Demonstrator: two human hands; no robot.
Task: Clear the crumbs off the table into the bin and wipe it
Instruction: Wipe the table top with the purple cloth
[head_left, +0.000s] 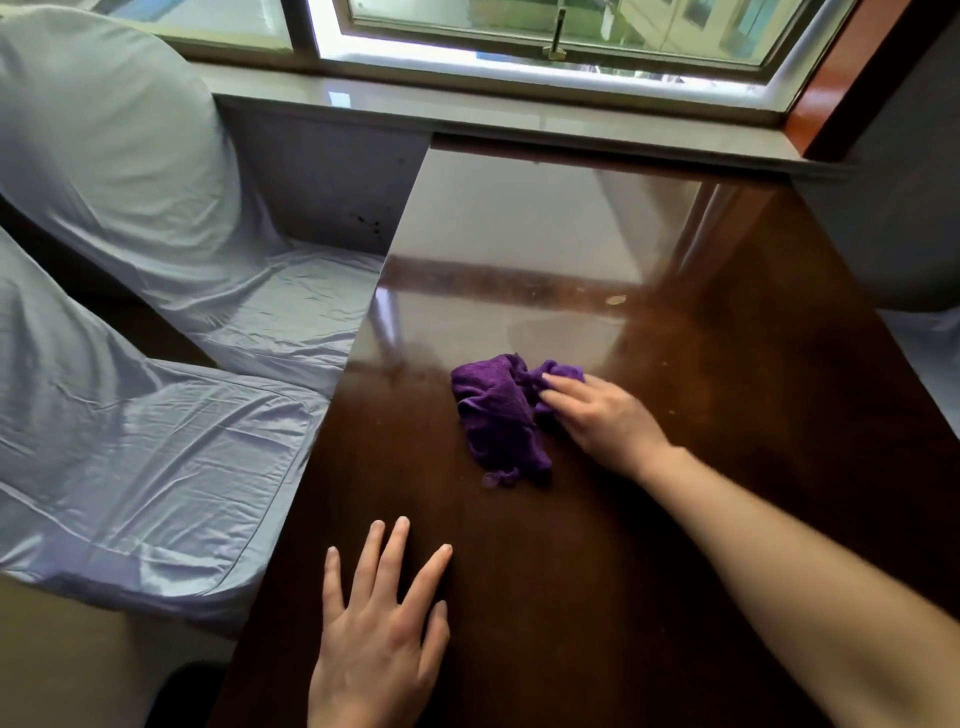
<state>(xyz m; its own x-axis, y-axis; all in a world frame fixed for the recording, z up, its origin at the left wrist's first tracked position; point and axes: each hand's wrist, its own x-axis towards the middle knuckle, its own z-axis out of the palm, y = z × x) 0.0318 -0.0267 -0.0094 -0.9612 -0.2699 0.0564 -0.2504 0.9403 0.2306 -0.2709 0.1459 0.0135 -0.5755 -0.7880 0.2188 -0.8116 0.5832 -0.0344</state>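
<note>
A crumpled purple cloth (497, 410) lies near the middle of the glossy dark wooden table (727, 415). My right hand (602, 418) rests on the cloth's right side, fingers pressing into its folds. My left hand (376, 631) lies flat on the table near the front edge, fingers spread, holding nothing. A small pale crumb (616, 299) sits on the table beyond the cloth, with faint specks around it. No bin is in view.
Two chairs in pale blue covers (171, 431) stand along the table's left edge. A window sill (519, 117) and window run behind the table's far end. Another covered seat (935, 353) shows at the right edge.
</note>
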